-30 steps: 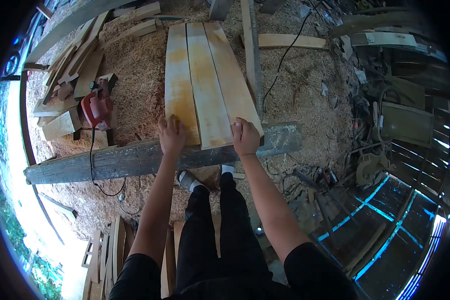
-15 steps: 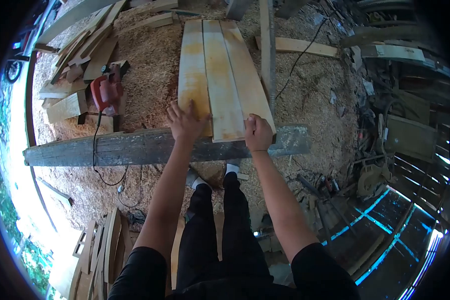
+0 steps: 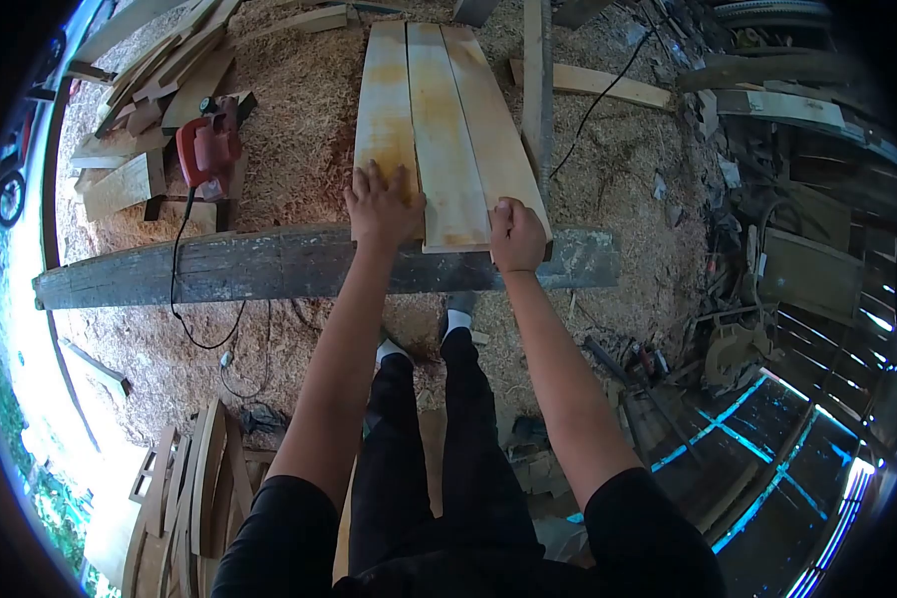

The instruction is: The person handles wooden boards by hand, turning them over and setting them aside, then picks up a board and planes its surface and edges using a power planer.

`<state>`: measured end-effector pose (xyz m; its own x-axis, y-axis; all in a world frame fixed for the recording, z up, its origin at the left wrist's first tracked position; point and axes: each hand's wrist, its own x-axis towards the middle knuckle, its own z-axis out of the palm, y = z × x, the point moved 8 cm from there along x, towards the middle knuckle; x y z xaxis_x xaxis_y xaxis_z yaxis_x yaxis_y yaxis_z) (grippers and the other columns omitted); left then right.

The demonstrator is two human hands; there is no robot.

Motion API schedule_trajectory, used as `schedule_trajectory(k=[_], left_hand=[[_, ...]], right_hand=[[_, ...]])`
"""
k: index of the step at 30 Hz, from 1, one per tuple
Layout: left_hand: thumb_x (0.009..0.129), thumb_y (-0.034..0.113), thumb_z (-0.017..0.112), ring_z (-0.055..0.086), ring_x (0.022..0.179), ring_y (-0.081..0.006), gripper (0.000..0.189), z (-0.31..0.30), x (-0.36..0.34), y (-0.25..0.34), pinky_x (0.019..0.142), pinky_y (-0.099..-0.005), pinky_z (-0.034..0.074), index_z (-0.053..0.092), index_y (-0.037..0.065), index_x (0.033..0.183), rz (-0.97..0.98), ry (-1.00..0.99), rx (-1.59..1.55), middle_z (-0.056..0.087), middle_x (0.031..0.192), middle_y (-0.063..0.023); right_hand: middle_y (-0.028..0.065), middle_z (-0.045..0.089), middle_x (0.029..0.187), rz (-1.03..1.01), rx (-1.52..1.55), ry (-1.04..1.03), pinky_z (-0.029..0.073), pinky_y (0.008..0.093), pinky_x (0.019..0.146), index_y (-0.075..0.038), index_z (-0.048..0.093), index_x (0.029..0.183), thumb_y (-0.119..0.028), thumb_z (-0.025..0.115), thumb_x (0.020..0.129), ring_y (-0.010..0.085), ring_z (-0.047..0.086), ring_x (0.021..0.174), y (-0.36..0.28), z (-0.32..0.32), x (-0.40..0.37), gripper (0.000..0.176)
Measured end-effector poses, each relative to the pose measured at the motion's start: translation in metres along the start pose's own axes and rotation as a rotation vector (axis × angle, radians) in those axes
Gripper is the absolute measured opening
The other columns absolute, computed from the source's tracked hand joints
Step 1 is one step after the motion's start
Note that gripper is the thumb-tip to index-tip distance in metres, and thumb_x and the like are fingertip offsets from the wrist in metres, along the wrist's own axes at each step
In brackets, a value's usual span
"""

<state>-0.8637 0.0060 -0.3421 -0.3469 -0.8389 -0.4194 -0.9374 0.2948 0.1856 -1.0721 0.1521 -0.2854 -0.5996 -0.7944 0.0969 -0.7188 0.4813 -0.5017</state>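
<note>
Three pale wooden planks lie side by side, their near ends on a dark weathered beam [image 3: 289,267]. My left hand [image 3: 381,209] rests flat, fingers spread, over the near end of the left plank [image 3: 383,110], which has yellowish-brown stains. The fingers of my right hand [image 3: 518,237] are curled over the near end of the right plank [image 3: 493,140], gripping its edge. Between the hands lies the middle plank [image 3: 447,149], reaching slightly nearer to me than the left one. A narrow gap shows between the left and middle planks.
Left of the planks, a red power tool [image 3: 209,151] with a black cord sits among wood offcuts [image 3: 125,184]. An upright post [image 3: 537,100] stands close on the right. Wood shavings [image 3: 628,199] cover the ground. More cut boards [image 3: 204,478] lie at lower left.
The whole scene sits higher in the view as the camera has tilted. My left hand's fingers have drawn somewhat closer together on the left plank; my right hand keeps its grip.
</note>
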Motion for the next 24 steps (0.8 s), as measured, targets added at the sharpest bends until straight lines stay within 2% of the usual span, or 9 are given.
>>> schedule_trajectory(k=[2, 12, 15, 17, 18, 20, 21, 23, 24], left_hand=[[0.099, 0.066, 0.045, 0.015, 0.162, -0.0411, 0.075, 0.002, 0.000, -0.002, 0.130, -0.0542, 0.016, 0.036, 0.031, 0.165, -0.012, -0.027, 0.022, 0.022, 0.174, -0.0179], [0.099, 0.066, 0.047, 0.015, 0.162, -0.0383, 0.074, 0.005, -0.003, -0.001, 0.131, -0.0519, 0.014, 0.036, 0.035, 0.165, -0.016, -0.033, 0.023, 0.023, 0.174, -0.0142], [0.099, 0.063, 0.044, 0.018, 0.161, -0.0415, 0.070, 0.003, -0.002, 0.001, 0.129, -0.0549, 0.015, 0.045, 0.031, 0.161, 0.001, 0.010, -0.010, 0.025, 0.174, -0.0163], [0.097, 0.066, 0.049, 0.017, 0.160, -0.0446, 0.069, 0.002, -0.003, -0.001, 0.130, -0.0536, 0.015, 0.047, 0.035, 0.159, -0.011, 0.013, -0.036, 0.022, 0.173, -0.0233], [0.097, 0.066, 0.049, 0.017, 0.160, -0.0446, 0.069, 0.000, -0.006, 0.000, 0.130, -0.0536, 0.015, 0.047, 0.035, 0.159, -0.012, 0.010, -0.032, 0.022, 0.173, -0.0233], [0.093, 0.067, 0.056, 0.020, 0.158, -0.0505, 0.069, -0.008, -0.009, -0.002, 0.128, -0.0534, 0.021, 0.051, 0.038, 0.155, -0.107, 0.054, -0.063, 0.019, 0.170, -0.0335], [0.093, 0.067, 0.056, 0.020, 0.158, -0.0505, 0.069, -0.008, -0.009, -0.001, 0.128, -0.0534, 0.021, 0.051, 0.038, 0.155, -0.104, 0.054, -0.062, 0.019, 0.170, -0.0335], [0.091, 0.066, 0.062, 0.025, 0.153, -0.0560, 0.069, -0.007, -0.007, -0.003, 0.124, -0.0541, 0.030, 0.054, 0.038, 0.153, -0.114, -0.014, -0.138, 0.019, 0.165, -0.0412], [0.091, 0.066, 0.062, 0.025, 0.153, -0.0560, 0.069, -0.008, -0.005, -0.003, 0.124, -0.0541, 0.030, 0.054, 0.038, 0.153, -0.111, -0.010, -0.138, 0.019, 0.165, -0.0412]], right_hand=[[0.0181, 0.073, 0.087, 0.000, 0.001, 0.002, 0.056, 0.0498, 0.079, -0.006, 0.076, 0.103, -0.029, 0.057, 0.100, 0.0379, 0.070, 0.086, -0.001, 0.000, -0.001, 0.030], [0.0170, 0.071, 0.083, -0.008, 0.016, 0.011, 0.056, 0.0501, 0.075, -0.007, 0.075, 0.100, -0.030, 0.057, 0.101, 0.0372, 0.069, 0.082, -0.001, -0.004, -0.002, 0.029], [0.0165, 0.071, 0.081, -0.012, 0.022, 0.022, 0.056, 0.0503, 0.075, -0.007, 0.074, 0.099, -0.030, 0.057, 0.101, 0.0372, 0.069, 0.081, 0.000, -0.006, -0.001, 0.029], [0.0163, 0.071, 0.080, -0.001, 0.027, 0.006, 0.056, 0.0503, 0.074, -0.007, 0.075, 0.099, -0.030, 0.057, 0.101, 0.0371, 0.069, 0.080, 0.000, -0.005, -0.002, 0.029], [0.0161, 0.071, 0.080, -0.016, 0.038, 0.016, 0.055, 0.0503, 0.075, -0.007, 0.075, 0.099, -0.030, 0.057, 0.101, 0.0370, 0.069, 0.080, 0.000, -0.005, -0.002, 0.029], [0.0160, 0.071, 0.081, -0.029, 0.048, 0.030, 0.055, 0.0502, 0.075, -0.008, 0.075, 0.099, -0.030, 0.057, 0.101, 0.0369, 0.068, 0.080, 0.002, -0.007, -0.002, 0.029], [0.0155, 0.071, 0.081, -0.010, 0.029, 0.020, 0.055, 0.0498, 0.075, -0.008, 0.075, 0.099, -0.030, 0.058, 0.101, 0.0365, 0.069, 0.081, 0.003, -0.006, -0.002, 0.028], [0.0151, 0.071, 0.081, 0.008, 0.011, 0.015, 0.055, 0.0495, 0.076, -0.008, 0.075, 0.098, -0.030, 0.058, 0.101, 0.0361, 0.069, 0.081, 0.005, -0.005, -0.001, 0.028], [0.0147, 0.071, 0.081, -0.004, 0.026, 0.010, 0.055, 0.0491, 0.077, -0.007, 0.075, 0.098, -0.030, 0.058, 0.101, 0.0357, 0.069, 0.082, 0.004, -0.006, 0.000, 0.028]])
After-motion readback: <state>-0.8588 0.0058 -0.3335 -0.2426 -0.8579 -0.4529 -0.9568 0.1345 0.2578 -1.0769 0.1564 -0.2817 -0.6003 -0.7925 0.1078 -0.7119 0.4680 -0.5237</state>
